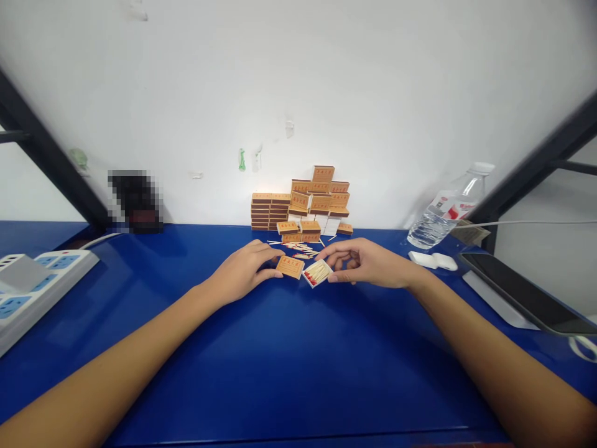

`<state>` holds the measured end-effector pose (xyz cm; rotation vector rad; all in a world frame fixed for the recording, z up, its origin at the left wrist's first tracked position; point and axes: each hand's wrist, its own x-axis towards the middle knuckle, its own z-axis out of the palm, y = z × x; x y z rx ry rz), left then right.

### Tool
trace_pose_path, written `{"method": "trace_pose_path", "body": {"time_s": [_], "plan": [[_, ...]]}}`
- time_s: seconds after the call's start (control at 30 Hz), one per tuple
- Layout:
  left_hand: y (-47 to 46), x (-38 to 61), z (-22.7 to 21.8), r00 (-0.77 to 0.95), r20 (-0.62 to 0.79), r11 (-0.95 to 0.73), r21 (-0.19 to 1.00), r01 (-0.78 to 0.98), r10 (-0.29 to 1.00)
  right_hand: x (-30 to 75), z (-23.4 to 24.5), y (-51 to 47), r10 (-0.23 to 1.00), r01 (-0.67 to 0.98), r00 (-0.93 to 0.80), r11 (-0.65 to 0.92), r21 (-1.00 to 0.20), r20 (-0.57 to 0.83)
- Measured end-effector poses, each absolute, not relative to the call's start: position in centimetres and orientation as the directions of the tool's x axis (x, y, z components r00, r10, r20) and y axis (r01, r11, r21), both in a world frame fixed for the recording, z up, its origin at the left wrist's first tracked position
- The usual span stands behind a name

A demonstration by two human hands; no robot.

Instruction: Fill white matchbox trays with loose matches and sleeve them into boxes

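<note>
My left hand pinches an orange matchbox sleeve by its left edge, over the blue table. In my right hand is a white matchbox tray, gripped at its right side and slightly tilted. Red-headed matches fill the tray. Sleeve and tray are apart or barely touching at their near corners; I cannot tell which. Just behind them, loose matches lie scattered on the table. Beyond those stand stacked matchboxes, several of them piled in steps against the wall.
A white power strip lies at the left. On the right are a tilted water bottle, a white earphone case and a black phone. Dark metal posts flank the blue table, with a white wall behind.
</note>
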<state>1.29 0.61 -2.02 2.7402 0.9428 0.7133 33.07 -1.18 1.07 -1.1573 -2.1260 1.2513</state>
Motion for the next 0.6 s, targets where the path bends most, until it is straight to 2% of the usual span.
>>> {"method": "trace_pose_path", "body": {"time_s": [0.27, 0.6], "plan": [[0.4, 1.5, -2.1, 0.678, 0.374, -0.773, 0.352, 0.528, 0.633, 32.3, 0.7, -1.2, 0.886, 0.445, -0.464, 0.232, -0.865, -0.001], [0.3, 1.9, -1.4, 0.599, 0.347, -0.675, 0.542, 0.5, 0.722, 31.6, 0.7, -1.3, 0.923, 0.431, -0.38, 0.227, -0.873, 0.052]]}}
